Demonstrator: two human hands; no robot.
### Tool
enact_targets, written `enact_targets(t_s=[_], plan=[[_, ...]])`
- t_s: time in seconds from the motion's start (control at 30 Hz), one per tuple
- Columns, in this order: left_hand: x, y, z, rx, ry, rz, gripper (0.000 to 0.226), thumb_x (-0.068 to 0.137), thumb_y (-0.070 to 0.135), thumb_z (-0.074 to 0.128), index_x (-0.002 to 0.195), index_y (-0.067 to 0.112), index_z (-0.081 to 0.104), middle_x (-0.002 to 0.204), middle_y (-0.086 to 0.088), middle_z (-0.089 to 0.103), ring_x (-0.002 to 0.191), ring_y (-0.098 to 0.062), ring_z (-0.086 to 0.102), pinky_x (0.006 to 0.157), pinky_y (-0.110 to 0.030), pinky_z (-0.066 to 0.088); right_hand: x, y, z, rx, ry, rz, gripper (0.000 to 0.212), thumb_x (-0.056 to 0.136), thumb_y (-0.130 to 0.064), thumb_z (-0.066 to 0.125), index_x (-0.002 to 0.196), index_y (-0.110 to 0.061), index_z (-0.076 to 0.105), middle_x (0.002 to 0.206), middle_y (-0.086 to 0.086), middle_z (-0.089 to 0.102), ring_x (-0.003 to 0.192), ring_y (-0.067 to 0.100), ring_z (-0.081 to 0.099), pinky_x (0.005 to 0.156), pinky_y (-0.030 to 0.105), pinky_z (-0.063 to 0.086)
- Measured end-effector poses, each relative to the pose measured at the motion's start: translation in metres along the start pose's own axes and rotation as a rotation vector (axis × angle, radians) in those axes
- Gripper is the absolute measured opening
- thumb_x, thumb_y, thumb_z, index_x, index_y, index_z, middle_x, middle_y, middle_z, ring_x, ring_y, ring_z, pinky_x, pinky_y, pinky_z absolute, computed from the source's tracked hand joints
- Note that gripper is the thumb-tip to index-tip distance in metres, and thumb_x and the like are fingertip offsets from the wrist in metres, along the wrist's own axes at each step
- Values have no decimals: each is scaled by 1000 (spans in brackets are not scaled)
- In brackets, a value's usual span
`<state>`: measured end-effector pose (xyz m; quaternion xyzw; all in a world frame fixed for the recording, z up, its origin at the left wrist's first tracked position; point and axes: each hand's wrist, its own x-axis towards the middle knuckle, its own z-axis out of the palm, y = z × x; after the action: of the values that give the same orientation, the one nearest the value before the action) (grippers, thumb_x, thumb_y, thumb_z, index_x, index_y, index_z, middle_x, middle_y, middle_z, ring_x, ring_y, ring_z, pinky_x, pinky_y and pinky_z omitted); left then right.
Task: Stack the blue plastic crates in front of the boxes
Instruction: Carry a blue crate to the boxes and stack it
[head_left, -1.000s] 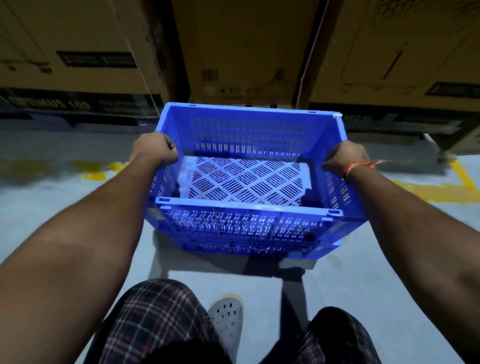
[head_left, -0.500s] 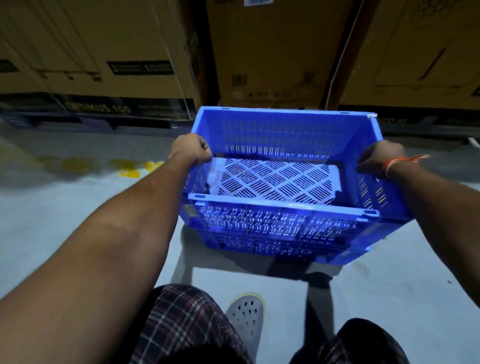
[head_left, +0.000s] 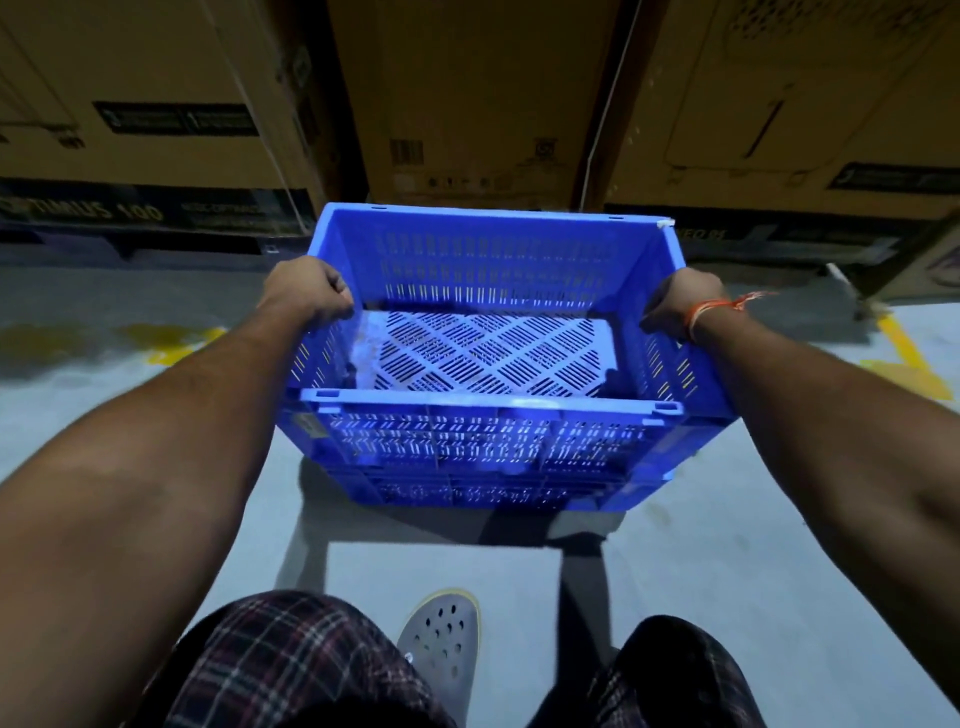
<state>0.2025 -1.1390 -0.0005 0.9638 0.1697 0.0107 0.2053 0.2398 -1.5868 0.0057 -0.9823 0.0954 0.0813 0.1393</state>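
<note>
Blue perforated plastic makes up the upper crate (head_left: 483, 431), which is held between both hands and sits on top of a second blue crate (head_left: 488, 491) whose slotted wall shows just beneath it. The left hand (head_left: 306, 293) is curled tight over the top rim of the crate's left side wall, fingers wrapped inward over the edge. The right hand (head_left: 680, 301) is clenched the same way over the rim of the right side wall, with an orange thread (head_left: 719, 309) tied around its wrist. Between the two hands lies the crate's open interior, its pale lattice floor (head_left: 493, 358) bare. Beyond the hands, just past the crate's far wall, stand large brown cardboard boxes (head_left: 467, 98) in a row, close to the crate; whether they touch it cannot be told. Below the hands, the lower crate rests on a grey concrete floor (head_left: 727, 571), with yellow painted marks (head_left: 906, 353) to the outside of the right hand. Nearer the person than the hands, plaid shorts (head_left: 291, 665) and a grey perforated clog (head_left: 441, 644) are visible.
</note>
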Motion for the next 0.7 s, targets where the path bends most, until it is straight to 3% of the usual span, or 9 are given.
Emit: enact_targets(t_s=[0.13, 0.57, 0.7], plan=[[7, 2, -1, 3, -54, 10, 11, 67, 24, 76, 72, 14, 74, 71, 0, 73, 68, -17, 69, 62, -21, 43, 2, 1, -5, 2, -23, 10, 24, 65, -25, 86, 85, -13, 79, 87, 9, 75, 78, 24, 69, 72, 26, 52], [10, 3, 4, -39, -118, 30, 13, 66, 22, 81, 75, 15, 77, 76, 1, 75, 75, -15, 69, 67, -21, 40, 6, 3, -25, -85, -25, -15, 25, 67, -27, 85, 86, -12, 78, 77, 11, 74, 71, 25, 71, 76, 34, 59], [9, 4, 17, -14, -88, 63, 13, 67, 19, 76, 76, 10, 76, 76, -4, 76, 74, -16, 71, 56, -19, 38, 1, 16, -18, -31, 11, -3, 23, 68, -23, 85, 87, -13, 78, 78, 10, 72, 67, 22, 65, 66, 25, 47]])
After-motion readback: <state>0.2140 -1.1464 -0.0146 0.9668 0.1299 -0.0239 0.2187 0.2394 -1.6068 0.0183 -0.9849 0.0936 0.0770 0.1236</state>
